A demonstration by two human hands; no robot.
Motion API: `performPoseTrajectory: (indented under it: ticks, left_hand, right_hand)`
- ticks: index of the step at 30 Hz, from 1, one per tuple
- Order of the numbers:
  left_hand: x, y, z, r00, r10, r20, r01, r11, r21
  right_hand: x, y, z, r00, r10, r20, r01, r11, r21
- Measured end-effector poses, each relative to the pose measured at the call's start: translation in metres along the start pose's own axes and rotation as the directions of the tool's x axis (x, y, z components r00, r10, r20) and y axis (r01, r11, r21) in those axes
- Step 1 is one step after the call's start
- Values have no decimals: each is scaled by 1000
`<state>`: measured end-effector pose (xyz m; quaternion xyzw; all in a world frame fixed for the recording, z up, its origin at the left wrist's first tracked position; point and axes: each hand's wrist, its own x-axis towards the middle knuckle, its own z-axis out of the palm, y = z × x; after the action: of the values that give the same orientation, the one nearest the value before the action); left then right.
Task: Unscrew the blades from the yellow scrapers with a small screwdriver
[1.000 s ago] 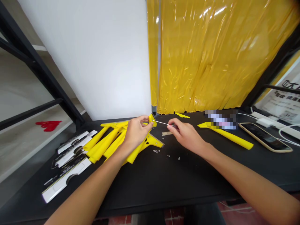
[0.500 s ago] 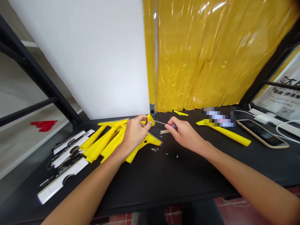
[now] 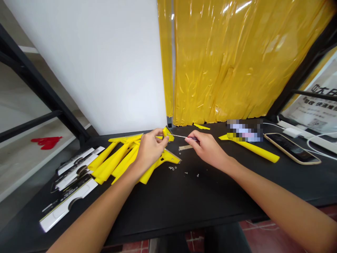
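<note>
Left hand: the left hand [image 3: 150,149] is curled closed, thumb and fingers pinching a yellow plastic piece [image 3: 167,134] at the back of the table.
Right hand: the right hand [image 3: 207,149] is mostly closed, its thumb and forefinger pinching a small screwdriver [image 3: 181,136] with a dark handle and a thin steel shaft.
Held things: the screwdriver points left, and its tip reaches the yellow plastic piece beside the left hand's fingers.
Just below the hands: a yellow scraper with a metal edge [image 3: 170,158] lies partly under the left hand, and a short metal strip [image 3: 185,148] rests on the tabletop between the hands.
Tabletop: a black table [image 3: 184,211] carries loose small screws [image 3: 172,168] near the scraper and a fan of yellow plastic handles [image 3: 116,160] to the left.
Left end: white packaged cards [image 3: 73,189] lie in a row at the table's edge.
Right end: a long yellow handle [image 3: 250,149] lies beside a pixelated patch [image 3: 244,130], then a smartphone [image 3: 292,148] and a white power strip [image 3: 306,137] with cables.
Behind: yellow plastic sheeting [image 3: 223,63] hangs beside a white wall panel [image 3: 86,70].
Room: a black metal shelf frame [image 3: 34,79] stands at left, with a red shape [image 3: 46,142] on its shelf; a printed poster [image 3: 310,102] stands at right, and red floor tiles [image 3: 263,232] show below.
</note>
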<state>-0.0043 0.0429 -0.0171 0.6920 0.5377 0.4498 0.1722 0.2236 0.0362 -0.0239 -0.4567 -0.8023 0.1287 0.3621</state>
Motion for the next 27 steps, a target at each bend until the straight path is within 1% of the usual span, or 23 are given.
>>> performPoseTrajectory:
  ticks: [3,8,14,15,17,19,20,21,22,24,25,27]
  left_hand:
    - [0,-1,0,1000,10,5,-10,1000,7]
    - [-1,-1,0,1000,0,14,0,1000,15]
    - [-4,-1,4,1000,-5,20,4,999,36]
    - [-5,-1,4,1000,-2,23,1,999,45]
    - [-6,-1,5,1000,13,19,-14,997,71]
    - [-7,-1,5,999,36,8,-37,995,95]
    - [-7,0,5,999,50,2,-50,994,101]
    - [-7,0,5,998,61,-1,-61,993,103]
    - [-7,1,4,998,70,-3,-69,993,100]
    - [-7,2,3,997,78,0,-78,993,90]
    - [-7,3,2,997,81,3,-81,993,88]
    - [-7,4,1,996,91,-2,-91,992,92]
  right_hand:
    - [1,-1,-2,999,-2,41,4,999,-52]
    - [0,-1,-1,999,33,39,-33,999,-14]
    - [1,1,0,999,-18,44,22,996,-84]
    - [2,2,-1,999,-12,48,15,997,-73]
    - [3,2,-1,997,15,70,-16,1000,3]
    - [5,2,0,991,65,121,-81,987,137]
    - [5,2,0,982,106,159,-140,966,220]
    - [5,2,0,965,159,211,-219,926,306]
    - [5,1,0,937,215,276,-313,865,391]
    - [5,0,0,860,290,420,-492,687,534]
    - [5,0,-1,822,295,487,-558,588,586]
    - [6,1,-2,760,256,597,-646,400,650]
